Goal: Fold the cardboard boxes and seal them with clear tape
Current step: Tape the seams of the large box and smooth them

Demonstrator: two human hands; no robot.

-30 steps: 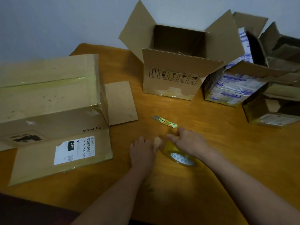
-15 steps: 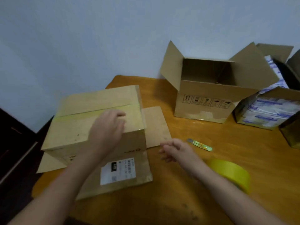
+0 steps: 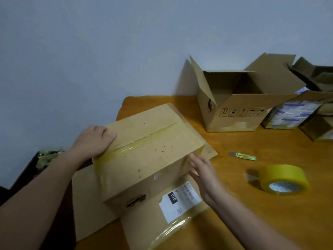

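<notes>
Taped box (image 3: 149,154) sat on left part of table (image 3: 270,222), flaps (image 3: 86,204) spread under it. Left hand (image 3: 93,139) lay flat on far top edge. Right hand (image 3: 205,175) was open, fingers straight, just beside right wall. Best plan seemed to be to squeeze both sides evenly and turn slowly, since loose flaps could catch.

Dim, bluish light, soft focus, wide-angle bending at edges.
</notes>
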